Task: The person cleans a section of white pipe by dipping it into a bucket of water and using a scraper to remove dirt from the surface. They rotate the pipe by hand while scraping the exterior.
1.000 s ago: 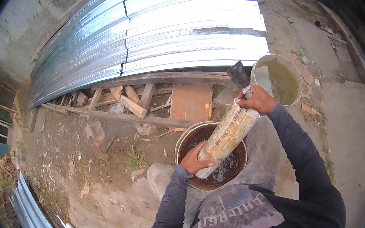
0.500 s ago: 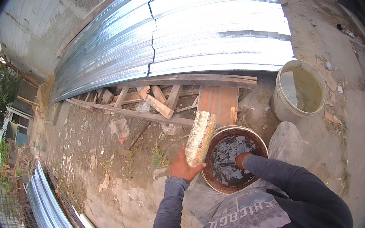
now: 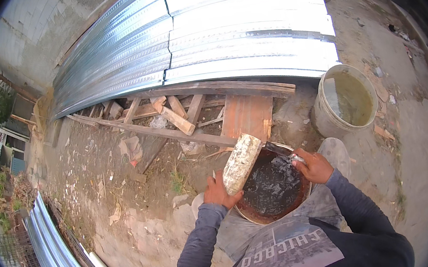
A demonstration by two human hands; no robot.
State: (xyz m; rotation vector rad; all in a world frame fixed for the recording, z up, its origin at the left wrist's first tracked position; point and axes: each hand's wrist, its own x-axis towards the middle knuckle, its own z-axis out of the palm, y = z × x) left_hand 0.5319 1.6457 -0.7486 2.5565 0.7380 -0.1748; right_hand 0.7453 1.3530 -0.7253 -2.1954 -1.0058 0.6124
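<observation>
One mottled tube [image 3: 241,163], left hand [image 3: 219,191]

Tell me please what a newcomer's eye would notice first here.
Shiny metal sheets, glaring across the top, probably draw it first. Next comes a bucket of dark liquid at lower centre. At its left, the left hand holds a mottled cylinder; at its upper right, the right hand holds a dark-bladed tool.

bright daylight, white glare on metal sheets [image 3: 250,32], straight lines bending outward, black vignetted corners

The tube [image 3: 242,164] is blotchy cream and brown, the sheets [image 3: 115,55] silver.
</observation>
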